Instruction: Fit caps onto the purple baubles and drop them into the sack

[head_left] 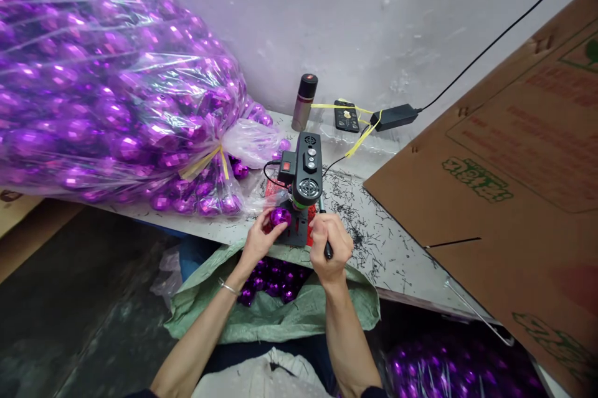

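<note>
A small black bench drill press with a red switch stands on the table. My left hand grips a shiny purple faceted ball between thumb and fingers, at the left of the machine's base under its head. My right hand is wrapped round the black handle of the machine's lever. Below both hands an open green woven sack holds several more purple balls.
A big clear bag of purple balls fills the left. Behind the machine are a spray can, a phone and a black power adapter. Dark shavings litter the tabletop. A cardboard box leans at right.
</note>
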The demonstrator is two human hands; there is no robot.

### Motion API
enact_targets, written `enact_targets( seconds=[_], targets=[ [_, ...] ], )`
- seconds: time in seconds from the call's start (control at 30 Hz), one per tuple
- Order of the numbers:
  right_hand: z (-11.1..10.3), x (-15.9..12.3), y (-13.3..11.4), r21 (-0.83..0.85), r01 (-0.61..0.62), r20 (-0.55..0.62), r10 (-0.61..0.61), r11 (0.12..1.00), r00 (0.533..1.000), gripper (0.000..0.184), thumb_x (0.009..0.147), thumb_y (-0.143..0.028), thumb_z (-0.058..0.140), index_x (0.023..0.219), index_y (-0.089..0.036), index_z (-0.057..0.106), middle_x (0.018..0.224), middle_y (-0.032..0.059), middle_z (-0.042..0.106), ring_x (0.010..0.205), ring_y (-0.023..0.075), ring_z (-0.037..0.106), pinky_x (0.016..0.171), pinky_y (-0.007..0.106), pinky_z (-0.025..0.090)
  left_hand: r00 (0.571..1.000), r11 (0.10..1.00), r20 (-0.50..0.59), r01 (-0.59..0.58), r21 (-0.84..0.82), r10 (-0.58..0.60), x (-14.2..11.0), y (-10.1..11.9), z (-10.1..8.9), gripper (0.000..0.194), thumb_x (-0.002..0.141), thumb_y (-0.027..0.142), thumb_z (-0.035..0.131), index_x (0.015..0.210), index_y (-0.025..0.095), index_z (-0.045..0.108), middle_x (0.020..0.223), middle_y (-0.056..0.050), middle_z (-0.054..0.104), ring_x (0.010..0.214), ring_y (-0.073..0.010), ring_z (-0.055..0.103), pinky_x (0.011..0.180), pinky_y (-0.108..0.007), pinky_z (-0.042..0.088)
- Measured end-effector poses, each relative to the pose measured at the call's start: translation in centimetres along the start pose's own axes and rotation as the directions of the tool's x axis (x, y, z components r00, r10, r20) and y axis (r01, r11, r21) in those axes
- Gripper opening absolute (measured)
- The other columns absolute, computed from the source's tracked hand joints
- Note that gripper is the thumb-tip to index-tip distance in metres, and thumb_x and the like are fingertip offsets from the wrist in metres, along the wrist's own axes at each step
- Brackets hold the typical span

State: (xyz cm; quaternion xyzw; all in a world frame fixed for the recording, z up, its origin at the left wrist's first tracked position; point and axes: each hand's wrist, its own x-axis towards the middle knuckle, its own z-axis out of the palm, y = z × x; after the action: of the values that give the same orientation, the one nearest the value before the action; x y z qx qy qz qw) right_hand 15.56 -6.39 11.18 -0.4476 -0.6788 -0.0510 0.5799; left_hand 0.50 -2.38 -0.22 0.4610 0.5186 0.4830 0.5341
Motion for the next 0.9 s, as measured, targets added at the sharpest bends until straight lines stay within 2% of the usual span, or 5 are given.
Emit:
enact_targets(
  seconds=[0.13,0.23,0.5,0.73,0.9],
  targets=[
    [-0.1,0.1,-0.1,0.002,0.009,0.005,-0.009,1.0,1.0,0.025,0.096,-0.007,0.048,0.077,-0.022,0.053,0.07,-0.0001,0.059,0.065,0.0123,0.057,0.061,0.026,0.045,0.976,0.889,-0.006,-0.194,0.415,0.216,0.5,-0.7,0.7,0.057,0.075,0.05,0.084,0.123,0.023,0.069,0.115,-0.009,0.075,0.11,-0.0282,0.067,0.104,-0.046,0.047],
    [-0.1,0.0,-0.1,0.004,0.008,-0.001,-0.008,1.0,1.0,0.025,0.095,-0.006,0.048,0.076,-0.021,0.053,0.069,-0.0005,0.059,0.064,0.0123,0.057,0.061,0.026,0.045,0.957,0.784,0.033,-0.256,0.565,0.288,0.7,-1.1,0.8,0.051,0.081,0.046,0.082,0.126,0.026,0.067,0.114,-0.007,0.075,0.108,-0.0275,0.066,0.101,-0.044,0.046],
    [0.0,-0.1,-0.1,-0.001,0.003,-0.002,-0.003,1.0,1.0,0.025,0.095,-0.005,0.048,0.077,-0.021,0.053,0.069,-0.0004,0.059,0.064,0.0121,0.057,0.061,0.025,0.046,0.92,0.699,0.103,-0.358,0.619,0.379,1.4,-1.3,1.3,0.05,0.087,0.045,0.076,0.13,0.024,0.063,0.112,-0.008,0.075,0.105,-0.0282,0.068,0.096,-0.042,0.049],
    [-0.1,-0.1,-0.2,-0.01,0.001,0.0,-0.001,1.0,1.0,0.025,0.096,-0.005,0.048,0.078,-0.021,0.052,0.071,-0.0001,0.06,0.066,0.0118,0.058,0.061,0.025,0.047,0.841,0.605,0.17,-0.495,0.624,0.513,1.2,-1.5,2.6,0.052,0.09,0.046,0.072,0.132,0.018,0.059,0.121,-0.013,0.074,0.113,-0.0299,0.069,0.105,-0.047,0.047],
    [-0.1,-0.1,-0.2,-0.01,0.004,0.002,-0.004,1.0,1.0,0.025,0.096,-0.005,0.047,0.079,-0.021,0.053,0.071,0.0,0.06,0.066,0.0116,0.058,0.062,0.025,0.047,0.84,0.6,0.209,-0.511,0.616,0.5,1.2,-1.6,1.9,0.052,0.091,0.045,0.071,0.135,0.021,0.056,0.126,-0.012,0.073,0.116,-0.0293,0.068,0.105,-0.046,0.047]
  ],
)
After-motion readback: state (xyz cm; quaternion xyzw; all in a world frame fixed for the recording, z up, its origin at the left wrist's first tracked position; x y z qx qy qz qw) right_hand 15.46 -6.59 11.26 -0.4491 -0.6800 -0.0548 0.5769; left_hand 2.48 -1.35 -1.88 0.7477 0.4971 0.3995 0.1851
